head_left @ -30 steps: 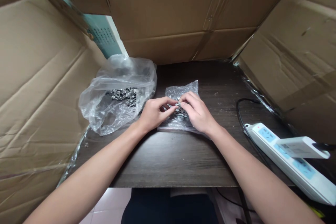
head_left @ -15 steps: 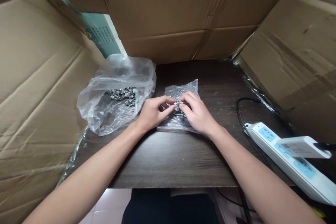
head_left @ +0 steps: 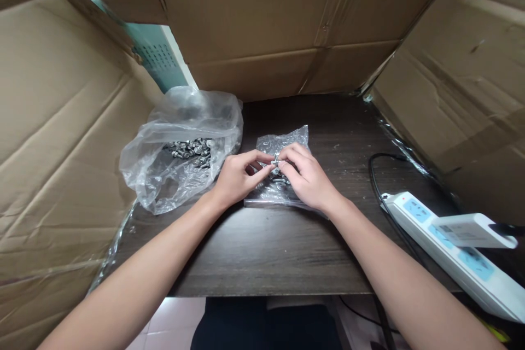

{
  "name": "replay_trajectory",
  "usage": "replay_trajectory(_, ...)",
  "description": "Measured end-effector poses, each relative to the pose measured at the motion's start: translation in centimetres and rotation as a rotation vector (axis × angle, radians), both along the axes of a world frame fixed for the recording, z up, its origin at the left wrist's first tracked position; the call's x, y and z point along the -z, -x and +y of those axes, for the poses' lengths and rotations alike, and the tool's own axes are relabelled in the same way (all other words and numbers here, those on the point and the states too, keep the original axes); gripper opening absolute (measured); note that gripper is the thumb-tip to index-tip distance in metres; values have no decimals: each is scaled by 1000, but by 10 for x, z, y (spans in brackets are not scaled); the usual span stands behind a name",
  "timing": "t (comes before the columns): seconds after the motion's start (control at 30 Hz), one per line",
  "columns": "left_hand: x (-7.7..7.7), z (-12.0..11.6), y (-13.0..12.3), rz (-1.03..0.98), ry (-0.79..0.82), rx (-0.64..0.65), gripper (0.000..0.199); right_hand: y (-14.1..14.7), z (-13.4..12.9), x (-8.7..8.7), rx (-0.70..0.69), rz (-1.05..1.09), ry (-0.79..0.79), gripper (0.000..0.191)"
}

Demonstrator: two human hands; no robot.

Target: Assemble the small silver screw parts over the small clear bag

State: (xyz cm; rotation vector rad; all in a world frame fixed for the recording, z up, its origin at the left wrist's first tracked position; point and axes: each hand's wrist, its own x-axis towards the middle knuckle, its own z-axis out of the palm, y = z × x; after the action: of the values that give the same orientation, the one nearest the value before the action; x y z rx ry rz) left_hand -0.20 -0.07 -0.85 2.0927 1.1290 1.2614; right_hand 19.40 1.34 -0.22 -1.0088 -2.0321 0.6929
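Note:
My left hand (head_left: 241, 176) and my right hand (head_left: 307, 178) meet over a small clear plastic bag (head_left: 266, 144). Between the fingertips of both is a small silvery screw (head_left: 275, 162), pinched from either side; its finer shape is too small to make out. Just below the fingers, more metal pieces (head_left: 279, 177) lie on the small bag, partly covered by my right hand. To the left, a large clear plastic bag (head_left: 143, 167) lies open with a heap of silvery screws (head_left: 191, 149) inside.
Cardboard walls (head_left: 262, 16) enclose the dark wooden table (head_left: 262, 257) at the back and sides. A white power strip (head_left: 426, 229) with a plugged-in white adapter (head_left: 471, 229) lies at the right, a black cable (head_left: 371, 169) looping beside it.
The view has shifted very slightly. Both hands stay in the same pinch, with the screw turned or shifted a little between the fingertips.

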Motion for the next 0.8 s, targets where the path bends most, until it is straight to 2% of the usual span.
replay_trajectory(0.17, 1, 0, 0, 16, -12, 4, 13, 2, 0, 0, -12, 0, 19, 25)
replay_trajectory(0.37, 1, 0, 0, 2, -1, -9, 13, 1, -1, -1, 0, 13, 15, 15)
replay_trajectory(0.6, 3, 0, 0, 5, 3, 7, 13, 3, 1, 1, -10, 7, 38, 30)
replay_trajectory(0.8, 1, 0, -1, 1, -10, -17, 13, 2, -1, -3, 18, 15, 53, 16)
